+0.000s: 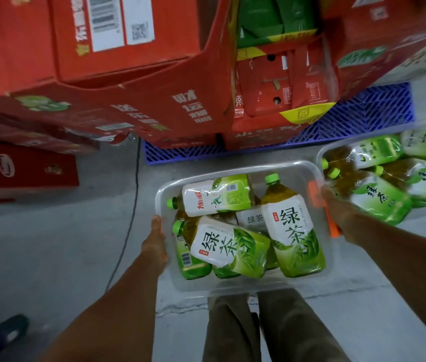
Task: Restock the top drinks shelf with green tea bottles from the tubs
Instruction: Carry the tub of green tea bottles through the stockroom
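A clear plastic tub (235, 167) holds several green tea bottles (291, 231) lying on their sides, with green caps and green-and-white labels. My left hand (155, 241) grips the tub's left rim, fingers hidden under the edge. On the tub's right side my right hand (333, 207) grips the rim at an orange handle (333, 223). The tub hangs above the floor in front of my legs. A second clear tub (323, 150) with more green tea bottles (379, 202) sits on the floor to the right. No drinks shelf is in sight.
Stacked red cartons (133, 82) stand on a blue plastic pallet (358, 118) straight ahead. More red boxes (23, 165) sit at the left. A black cable (130, 218) runs across the grey floor. A dark shoe (2, 333) shows at the bottom left.
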